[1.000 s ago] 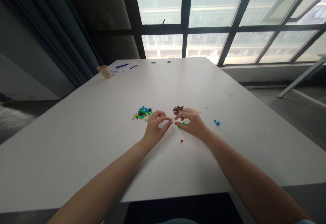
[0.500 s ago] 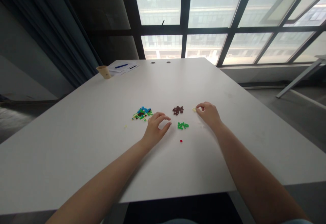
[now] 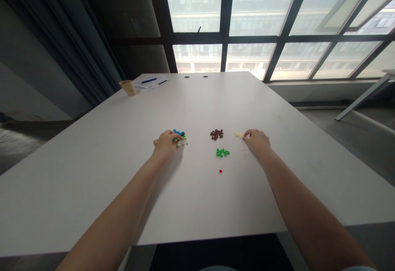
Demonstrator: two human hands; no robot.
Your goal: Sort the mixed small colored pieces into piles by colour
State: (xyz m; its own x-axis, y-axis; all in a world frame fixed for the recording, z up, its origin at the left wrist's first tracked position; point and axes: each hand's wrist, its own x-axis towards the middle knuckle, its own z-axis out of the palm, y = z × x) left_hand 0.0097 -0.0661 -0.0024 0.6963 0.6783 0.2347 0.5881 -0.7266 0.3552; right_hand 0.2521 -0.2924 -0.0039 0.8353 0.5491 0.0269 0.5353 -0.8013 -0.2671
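Observation:
My left hand reaches over the near-left side of a mixed pile of small bricks in blue, green, yellow, white and brown. Its fingers are apart and curved over the pieces, partly covering them. My right hand rests on the table with fingertips pinched at the right end of a small group of pale yellow bricks. Between the hands lie a heap of dark brown bricks and, nearer me, some green bricks. A single red brick lies closest to me.
Faint whitish or clear pieces lie just below my right hand. On the white table, far left, stand a tan cup and papers with a blue pen. Two dark round fittings sit near the far edge.
My left hand has moved left from beside the green bricks onto the mixed pile. My right hand has shifted slightly right, and more of the pale yellow bricks show.

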